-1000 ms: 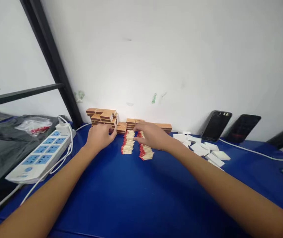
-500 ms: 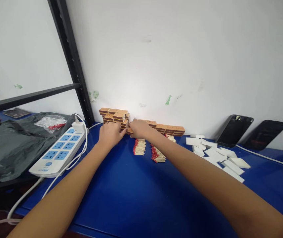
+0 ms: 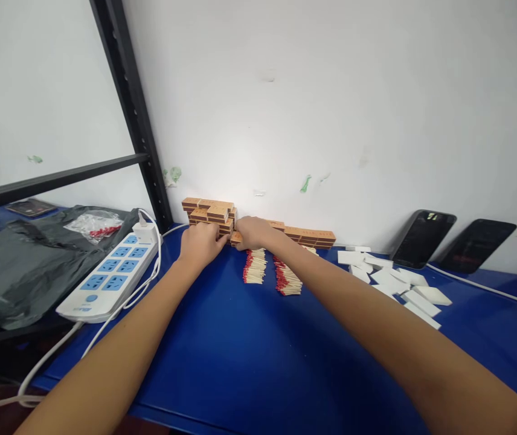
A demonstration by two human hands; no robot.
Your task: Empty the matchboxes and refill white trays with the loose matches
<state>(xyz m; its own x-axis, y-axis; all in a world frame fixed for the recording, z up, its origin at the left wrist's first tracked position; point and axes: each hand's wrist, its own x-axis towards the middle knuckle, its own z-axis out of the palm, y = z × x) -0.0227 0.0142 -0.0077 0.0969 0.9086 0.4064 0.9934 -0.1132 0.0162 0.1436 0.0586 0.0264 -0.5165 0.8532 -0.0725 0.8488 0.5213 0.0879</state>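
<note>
Brown matchbox sleeves (image 3: 208, 212) are stacked against the white wall at the back of the blue table (image 3: 249, 356). My left hand (image 3: 200, 241) and my right hand (image 3: 252, 232) meet at the foot of that stack, fingers curled around a brown matchbox (image 3: 235, 238) between them. Two rows of red-tipped matches (image 3: 255, 267) lie just in front of my right hand. A lower row of brown sleeves (image 3: 310, 235) runs along the wall to the right.
White inner trays (image 3: 397, 284) lie scattered at the right. Two dark phones (image 3: 424, 238) lean on the wall. A white power strip (image 3: 111, 273) with cables and a grey plastic bag (image 3: 18, 266) sit at the left, beside a black rack post (image 3: 141, 130).
My right hand has moved left from over the matches to the stack, joining the left hand on a matchbox. The view has shifted to the left.
</note>
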